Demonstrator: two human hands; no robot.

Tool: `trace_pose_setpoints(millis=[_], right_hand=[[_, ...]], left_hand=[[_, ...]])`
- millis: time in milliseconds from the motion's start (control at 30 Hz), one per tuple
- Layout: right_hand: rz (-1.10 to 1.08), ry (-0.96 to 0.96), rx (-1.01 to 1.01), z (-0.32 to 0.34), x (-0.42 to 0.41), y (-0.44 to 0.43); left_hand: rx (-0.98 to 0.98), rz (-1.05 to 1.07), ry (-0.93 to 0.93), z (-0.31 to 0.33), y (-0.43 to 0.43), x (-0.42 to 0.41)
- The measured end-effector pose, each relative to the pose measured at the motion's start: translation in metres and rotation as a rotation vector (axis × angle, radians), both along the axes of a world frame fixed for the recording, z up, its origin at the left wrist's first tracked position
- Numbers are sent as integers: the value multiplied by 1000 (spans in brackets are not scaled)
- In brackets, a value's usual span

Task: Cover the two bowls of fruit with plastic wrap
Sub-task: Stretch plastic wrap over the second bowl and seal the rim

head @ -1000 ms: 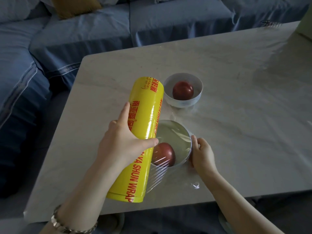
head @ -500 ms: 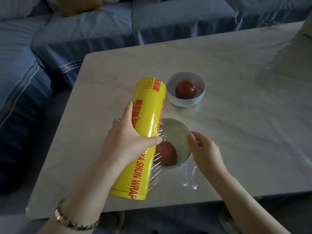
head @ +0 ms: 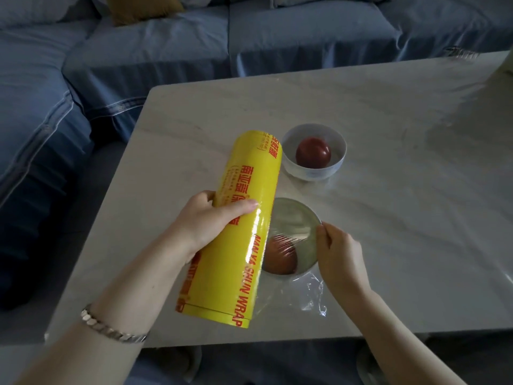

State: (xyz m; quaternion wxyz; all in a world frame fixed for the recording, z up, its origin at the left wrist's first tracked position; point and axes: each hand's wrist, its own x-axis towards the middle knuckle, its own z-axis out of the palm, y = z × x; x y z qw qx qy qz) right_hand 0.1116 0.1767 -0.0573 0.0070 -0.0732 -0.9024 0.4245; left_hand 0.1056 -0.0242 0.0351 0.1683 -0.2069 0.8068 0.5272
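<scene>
Half of near bowl [head: 294,202], fruit [head: 280,258] and film [head: 293,229] behind yellow roll [head: 247,218]

A pale marble counter [head: 388,120] with faint grey veins fills most of the view, its near edge running along the bottom. A blue sofa [head: 166,51] with light stitched seams wraps round the counter's far edge and left edge. A mustard cushion [head: 144,8] rests on the sofa's back, beyond the far left corner. At the far right corner stands a pale object [head: 503,68], cut off by the frame. Dim grey floor [head: 105,173] shows off the left edge.
</scene>
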Motion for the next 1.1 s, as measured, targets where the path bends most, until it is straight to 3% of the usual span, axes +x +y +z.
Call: trace_pose_setpoints(millis=[300,800,900,967,1100], right_hand=[[-28,-9,-4,0,0,-1],[-33,-22,140,15,-10,19],[192,106,286,24,-11,-6],[443,46,454,28,-15,-26],[678,-132,740,26,-30,-40]], left_hand=[[-360,140,15,-21,-21,25],[-591,110,-76,-52,7,28],[-624,90,-78,-53,9,27],[-616,85,-75,-54,7,26],[-303,113,-20,-58,-11,22]])
